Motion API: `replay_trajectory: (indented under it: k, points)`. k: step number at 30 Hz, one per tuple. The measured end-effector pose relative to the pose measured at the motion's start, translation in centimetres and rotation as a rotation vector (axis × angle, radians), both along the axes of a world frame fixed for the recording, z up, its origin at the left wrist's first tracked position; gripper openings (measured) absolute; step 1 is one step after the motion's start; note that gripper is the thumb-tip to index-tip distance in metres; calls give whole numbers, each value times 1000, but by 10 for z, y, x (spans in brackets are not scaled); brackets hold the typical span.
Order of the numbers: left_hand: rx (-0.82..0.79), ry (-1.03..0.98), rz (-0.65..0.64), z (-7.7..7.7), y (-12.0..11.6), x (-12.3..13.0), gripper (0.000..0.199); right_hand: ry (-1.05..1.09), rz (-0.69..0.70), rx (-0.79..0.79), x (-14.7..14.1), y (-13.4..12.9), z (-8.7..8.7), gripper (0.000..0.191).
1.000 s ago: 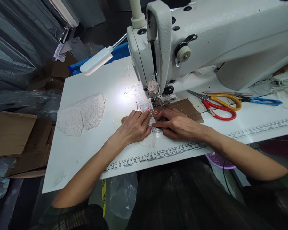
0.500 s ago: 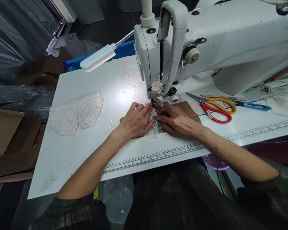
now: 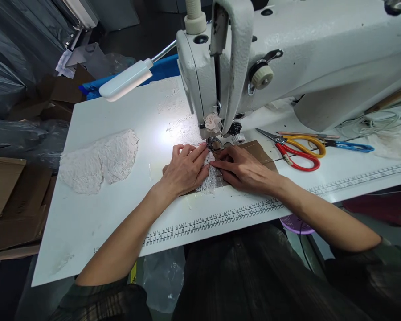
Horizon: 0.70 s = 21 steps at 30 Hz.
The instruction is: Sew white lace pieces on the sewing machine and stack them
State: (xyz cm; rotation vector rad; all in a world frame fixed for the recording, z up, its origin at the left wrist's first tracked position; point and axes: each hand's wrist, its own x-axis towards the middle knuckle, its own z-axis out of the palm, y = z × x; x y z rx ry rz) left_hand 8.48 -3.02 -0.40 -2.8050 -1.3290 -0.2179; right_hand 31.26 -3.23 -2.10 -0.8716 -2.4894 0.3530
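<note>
A strip of white lace lies under the needle area of a white sewing machine. My left hand rests flat on the lace, its fingers stretched toward the presser foot. From the other side, my right hand pinches the lace edge between thumb and forefinger, just in front of the foot. Both hands partly cover the fabric. A brown plate shows beneath and beside the right hand. The needle tip is too small to make out.
Another lace piece lies on the left of the white table. Red-and-yellow-handled scissors and a blue-handled tool sit on the right. A lamp shines on the work. A printed ruler runs along the front edge.
The whole view has shifted slightly, so the machine and table appear a little farther left. My left fingers look slightly more spread; my right hand keeps its pinch by the presser foot.
</note>
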Motion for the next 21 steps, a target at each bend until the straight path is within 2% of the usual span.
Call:
replay_trajectory:
  k: [9,21]
  points:
    - [85,-85,-10,-7,-1,-1,40,48,-6,-17,0,0,-1,34]
    - [73,-147,18,-9,-3,-1,38,119,-11,-69,-1,1,-8,34]
